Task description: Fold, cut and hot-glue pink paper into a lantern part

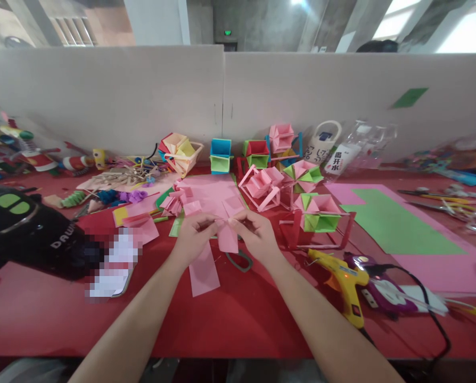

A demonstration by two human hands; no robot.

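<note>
Backed by a pale partition [122,90] running the full width, with a red tabletop [206,340] spread in front. Overlaid at right by a pink sheet [433,274] with a green sheet [405,223] on top, and just beyond the hands by more flat pink paper [208,186]. Flanked at far left by a black object [26,229] with green ovals, tilted on its side. Lined farther back with folded-paper models, and nearer the right hand with a pink-and-green model [323,222] in a red frame. Fitted out beside the right forearm with a yellow glue gun [352,282]. Centred on left hand [194,234] and right hand [257,234], both bare, brought close together above the table. Edged left of the left forearm by a phone [116,268] with a pixelated screen. Marked below the left hand by a long pink strip [204,271], flat on the red. Pinching a small pink paper piece [227,239] between the hands: left thumb and forefinger narrowed onto the upper left edge, right thumb and forefinger onto the upper right, remaining fingers curled. Hanging down below the fingertips, in the gap between both palms. Cannot tell about any fold hidden under the tips.
</note>
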